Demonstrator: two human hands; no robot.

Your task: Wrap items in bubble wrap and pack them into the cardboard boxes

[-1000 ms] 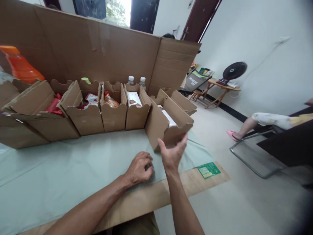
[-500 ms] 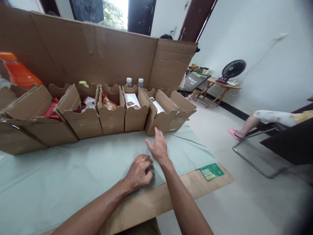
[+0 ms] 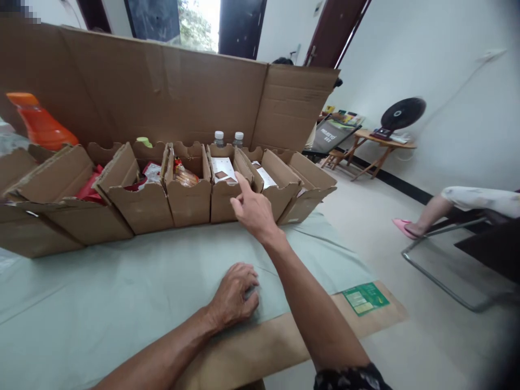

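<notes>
My right hand (image 3: 255,208) is raised in front of a cardboard bin (image 3: 223,203) holding a white box (image 3: 223,170). Its index finger points at the bin's front rim, by the white box's near corner; whether it touches cannot be told. The thumb stands apart and nothing is in this hand. On the pale green cloth (image 3: 162,281), near the table's front edge, rests my left hand (image 3: 235,295). Its fingers are loosely bent and apart from the thumb, with no object clearly seen in it. The neighbouring bin (image 3: 280,203) on the right holds another white package (image 3: 264,175).
More cardboard bins stand leftward, with a bread-like packet (image 3: 186,176) and red packages (image 3: 90,186). Behind are an orange bottle (image 3: 43,124), two white-capped bottles and a tall cardboard screen (image 3: 182,92). A seated person's leg (image 3: 434,214) and a fan (image 3: 402,115) are at right.
My right hand has moved forward and up from the cloth to the front of the bin with the white box. My left hand stays on the cloth. The view has shifted slightly.
</notes>
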